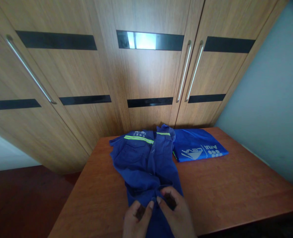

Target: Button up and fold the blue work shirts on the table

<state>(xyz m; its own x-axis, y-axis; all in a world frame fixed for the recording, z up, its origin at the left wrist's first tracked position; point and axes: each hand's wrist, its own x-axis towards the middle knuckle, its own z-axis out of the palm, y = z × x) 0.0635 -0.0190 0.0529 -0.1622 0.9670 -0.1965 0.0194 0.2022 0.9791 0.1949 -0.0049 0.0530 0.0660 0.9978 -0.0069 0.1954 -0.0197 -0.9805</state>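
Note:
A dark blue work jacket with yellow-green reflective strips lies rumpled on the wooden table, its lower end towards me. My left hand pinches the cloth of the front opening between thumb and fingers. Close beside it, my right hand grips the other side of the opening, thumb and forefinger on the fabric. Both thumb tips nearly meet around a small round button. Whether the button is through its hole cannot be made out. Some fingers of both hands are hidden by the cloth.
Behind and right of the jacket lies a folded bright blue item with white printing. The brown table stands against a wooden wardrobe with long metal handles. A pale wall rises on the right.

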